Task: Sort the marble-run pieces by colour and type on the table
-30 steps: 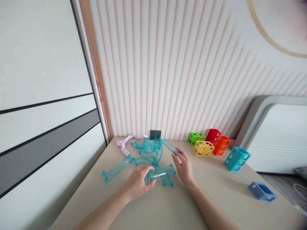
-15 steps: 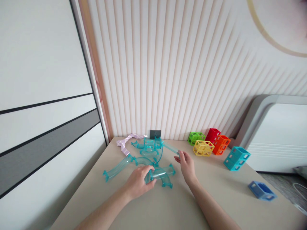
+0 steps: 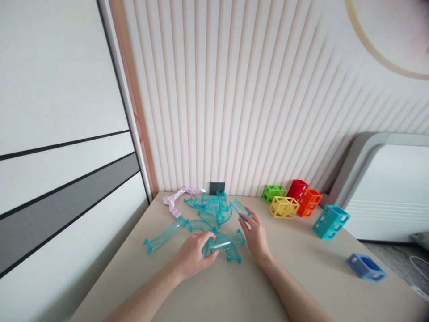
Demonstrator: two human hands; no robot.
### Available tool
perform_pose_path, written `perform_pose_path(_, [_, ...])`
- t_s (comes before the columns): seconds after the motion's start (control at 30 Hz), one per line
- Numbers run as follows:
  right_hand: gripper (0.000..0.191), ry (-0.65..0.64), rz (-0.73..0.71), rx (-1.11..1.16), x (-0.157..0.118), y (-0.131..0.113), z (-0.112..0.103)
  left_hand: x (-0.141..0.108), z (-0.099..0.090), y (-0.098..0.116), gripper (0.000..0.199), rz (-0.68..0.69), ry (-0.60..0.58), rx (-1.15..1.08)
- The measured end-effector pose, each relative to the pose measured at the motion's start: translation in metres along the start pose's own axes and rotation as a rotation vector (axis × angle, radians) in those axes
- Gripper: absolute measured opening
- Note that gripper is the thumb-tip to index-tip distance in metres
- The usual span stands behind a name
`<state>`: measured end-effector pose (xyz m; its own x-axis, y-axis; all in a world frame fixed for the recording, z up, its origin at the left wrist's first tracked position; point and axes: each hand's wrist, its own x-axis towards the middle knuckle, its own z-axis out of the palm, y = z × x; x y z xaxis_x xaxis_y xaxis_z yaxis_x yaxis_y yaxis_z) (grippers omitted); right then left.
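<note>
Left hand [image 3: 191, 255]: fingers curled round the near end of a clear teal tube [image 3: 228, 242]. Right hand [image 3: 256, 236]: fingers pinching a teal trough [image 3: 240, 207] extending beyond them; thumb contact hard to make out. Risk, my judgement: a leftward swing could snag the track pile [image 3: 216, 205] past those fingers. Versus 0.5 s earlier: trough turned from edge-on to broad-faced; left grip unchanged.

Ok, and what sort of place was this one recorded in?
Probably a bedroom in a home: a padded-looking headboard shape stands at the right, a wardrobe-like white panel at the left, and a decorative ribbed wall behind the table.
</note>
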<state>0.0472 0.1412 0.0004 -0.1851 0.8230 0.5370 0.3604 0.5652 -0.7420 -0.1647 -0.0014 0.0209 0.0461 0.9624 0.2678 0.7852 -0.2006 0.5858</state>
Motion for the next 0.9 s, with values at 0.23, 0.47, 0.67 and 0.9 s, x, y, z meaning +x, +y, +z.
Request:
perform_pose_path(0.23, [0.031,-0.137,-0.229,-0.097,-0.004,-0.008,-0.002,0.001,-0.001,0.001,0.031,0.019,0.017,-0.011])
perform_pose_path(0.47, [0.034,0.148,0.023,0.229,0.001,-0.022,-0.007,0.000,-0.001,0.000,0.033,0.021,0.065,-0.096])
perform_pose_path(0.67, [0.045,0.198,0.327,0.642,0.009,-0.031,-0.014,0.003,-0.001,-0.005,0.034,-0.018,0.138,-0.266])
perform_pose_path(0.9, [0.057,0.053,0.437,0.622,0.006,-0.040,-0.016,0.006,0.001,-0.006,0.031,-0.112,0.129,-0.473])
